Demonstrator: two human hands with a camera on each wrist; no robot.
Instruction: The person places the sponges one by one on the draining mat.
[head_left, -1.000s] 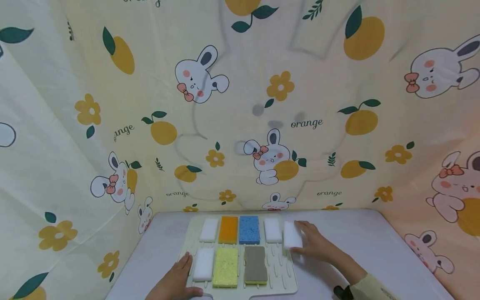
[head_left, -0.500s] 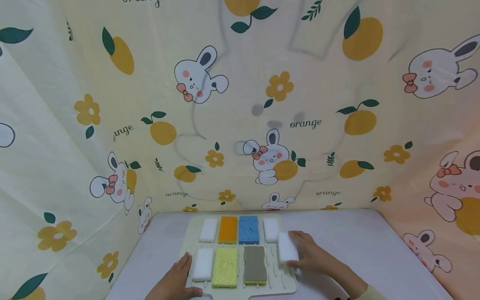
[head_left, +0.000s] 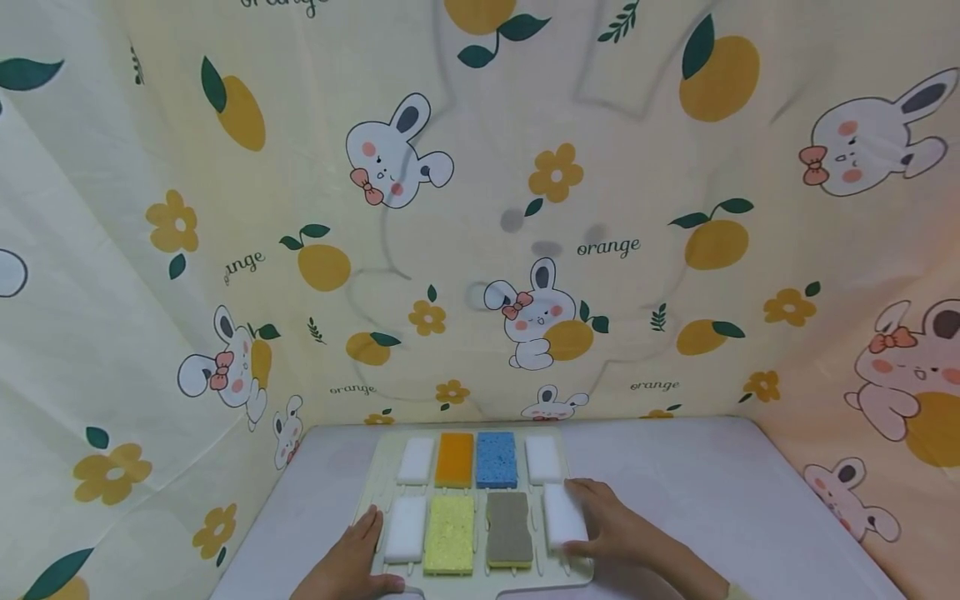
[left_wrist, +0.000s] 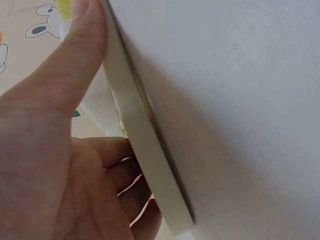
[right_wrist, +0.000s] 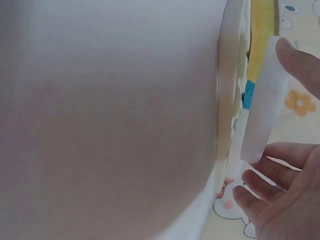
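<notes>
A cream ridged draining board (head_left: pixel 555 575) lies on the table with two rows of sponges. My left hand (head_left: pixel 347 557) holds its near left corner, thumb along the front edge and fingers against the left side. My right hand (head_left: pixel 613 525) pinches a white sponge (head_left: pixel 564 517) between thumb and fingers at the right end of the near row. In the right wrist view this sponge (right_wrist: pixel 265 105) is tilted and apart from the board. Left of it in that row are a grey-topped sponge (head_left: pixel 509 529), a yellow sponge (head_left: pixel 449 535) and a white sponge (head_left: pixel 406 530).
Across the far row stand a white sponge (head_left: pixel 416 461), an orange sponge (head_left: pixel 454 460), a blue sponge (head_left: pixel 497 460) and another white sponge (head_left: pixel 543 459). The pale table (head_left: pixel 690 475) reaches a patterned cloth (head_left: pixel 465 242) behind and at both sides.
My right hand has brought the white sponge from beside the far row toward me and left, to the right end of the near row. The left hand stays at the board's corner.
</notes>
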